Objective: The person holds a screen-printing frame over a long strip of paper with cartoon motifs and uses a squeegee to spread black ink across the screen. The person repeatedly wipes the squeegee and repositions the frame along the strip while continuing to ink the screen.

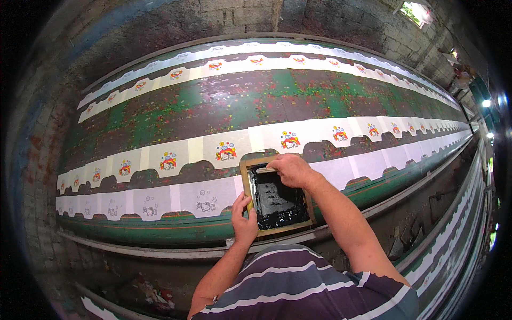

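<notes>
At the near long edge of the green-and-brown desk (210,101), about midway along it, lies a rectangular wooden frame (280,230), its pale rails smudged, the left one yellowish. Inside the near rail a dark mesh (273,198) carries glossy, wet-looking black ink (281,217), broken by bright reflections; the middle is duller, charcoal grey with lighter patches, and a shiny streak runs down the left side. The left hand (245,220) has its grip closed around the left rail. Toward the far rail, the right hand (290,169) has its grip closed on a pale bar (265,170) lying across the mesh. White sheets with black outline drawings (206,202) line the near edge leftward; beyond, a row bears colourful prints (226,151). More printed sheets (213,67) run along the desk's far edge.
</notes>
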`<act>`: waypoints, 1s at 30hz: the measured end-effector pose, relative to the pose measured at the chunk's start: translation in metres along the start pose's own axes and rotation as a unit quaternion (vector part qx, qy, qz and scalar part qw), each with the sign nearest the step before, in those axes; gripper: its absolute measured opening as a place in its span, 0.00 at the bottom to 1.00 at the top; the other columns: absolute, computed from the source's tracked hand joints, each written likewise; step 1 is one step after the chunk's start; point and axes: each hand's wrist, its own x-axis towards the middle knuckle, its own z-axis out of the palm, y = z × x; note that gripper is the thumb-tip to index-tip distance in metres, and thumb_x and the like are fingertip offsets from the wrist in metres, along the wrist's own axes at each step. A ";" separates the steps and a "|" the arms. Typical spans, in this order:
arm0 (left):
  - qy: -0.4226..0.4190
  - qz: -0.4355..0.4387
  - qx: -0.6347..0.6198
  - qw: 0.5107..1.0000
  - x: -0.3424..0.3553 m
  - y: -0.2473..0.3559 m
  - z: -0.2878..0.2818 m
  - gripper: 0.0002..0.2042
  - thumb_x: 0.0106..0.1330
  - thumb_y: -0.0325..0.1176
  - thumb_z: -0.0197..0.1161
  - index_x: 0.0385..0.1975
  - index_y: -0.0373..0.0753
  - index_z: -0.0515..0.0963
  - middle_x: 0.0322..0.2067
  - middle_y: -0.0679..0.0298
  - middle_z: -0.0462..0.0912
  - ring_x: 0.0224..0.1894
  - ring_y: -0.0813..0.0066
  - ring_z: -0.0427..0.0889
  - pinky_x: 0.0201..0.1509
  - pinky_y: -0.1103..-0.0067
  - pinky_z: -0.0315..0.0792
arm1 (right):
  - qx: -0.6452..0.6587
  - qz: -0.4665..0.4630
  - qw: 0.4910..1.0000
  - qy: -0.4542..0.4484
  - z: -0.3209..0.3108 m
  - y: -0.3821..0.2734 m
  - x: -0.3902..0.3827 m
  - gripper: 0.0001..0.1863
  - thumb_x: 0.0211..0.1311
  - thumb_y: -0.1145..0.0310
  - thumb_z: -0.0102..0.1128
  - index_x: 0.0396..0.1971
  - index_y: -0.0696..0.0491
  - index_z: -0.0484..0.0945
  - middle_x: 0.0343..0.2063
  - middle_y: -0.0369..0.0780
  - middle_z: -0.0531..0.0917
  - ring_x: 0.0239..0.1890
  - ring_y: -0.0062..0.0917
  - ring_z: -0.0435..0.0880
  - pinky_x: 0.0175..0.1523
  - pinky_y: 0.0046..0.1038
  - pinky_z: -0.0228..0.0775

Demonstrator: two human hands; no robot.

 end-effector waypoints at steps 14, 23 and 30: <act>-0.024 0.022 0.072 0.997 -0.002 0.004 -0.002 0.23 0.66 0.17 0.68 0.62 0.35 0.85 0.76 0.42 0.77 0.78 0.46 0.76 0.83 0.61 0.68 | -0.004 -0.051 0.998 0.022 0.025 -0.065 -0.115 0.22 0.54 0.78 0.71 0.51 0.50 0.92 0.40 0.44 0.88 0.46 0.44 0.88 0.54 0.46 0.82; -0.032 0.042 0.104 0.993 0.001 0.011 -0.001 0.22 0.56 0.16 0.68 0.52 0.37 0.90 0.75 0.41 0.77 0.76 0.42 0.76 0.83 0.57 0.66 | 0.036 -0.046 0.996 0.071 0.036 -0.077 -0.156 0.19 0.59 0.74 0.72 0.52 0.50 0.89 0.46 0.42 0.88 0.51 0.41 0.87 0.57 0.43 0.79; -0.023 0.086 0.110 0.990 -0.006 0.032 0.025 0.20 0.57 0.14 0.66 0.50 0.36 0.88 0.75 0.41 0.77 0.78 0.43 0.76 0.83 0.59 0.66 | 0.108 -0.025 0.981 0.156 0.036 -0.047 -0.198 0.22 0.60 0.74 0.75 0.56 0.50 0.89 0.52 0.41 0.89 0.58 0.40 0.86 0.64 0.44 0.77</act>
